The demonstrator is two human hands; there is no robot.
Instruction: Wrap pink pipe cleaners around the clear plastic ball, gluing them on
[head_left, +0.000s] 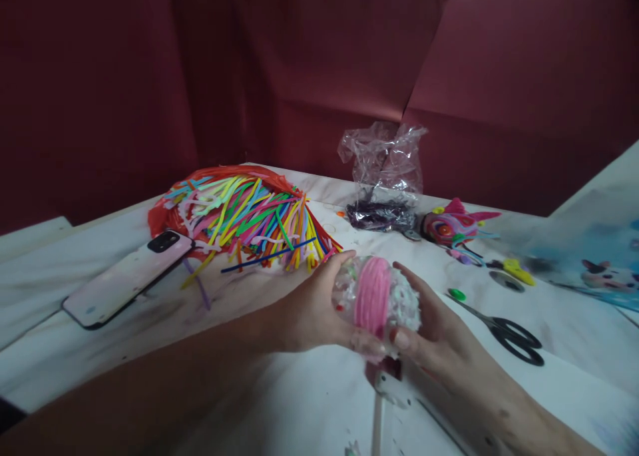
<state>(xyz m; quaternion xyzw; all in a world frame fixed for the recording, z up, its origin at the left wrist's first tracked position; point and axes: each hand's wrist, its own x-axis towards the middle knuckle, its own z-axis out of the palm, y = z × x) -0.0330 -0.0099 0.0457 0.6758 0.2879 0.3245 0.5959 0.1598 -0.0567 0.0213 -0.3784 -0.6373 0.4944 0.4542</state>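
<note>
Both hands cup a ball banded with pink pipe cleaner: left hand grips its left side, right hand its right, just above the table. Scissors lie right; pipe cleaners, phone and bag lie behind.

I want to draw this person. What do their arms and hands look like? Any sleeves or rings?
Both forearms are bare, with no sleeves in view. The left hand and right hand show no gloves, rings, or watch. The fingernails look short and unpainted.
</note>
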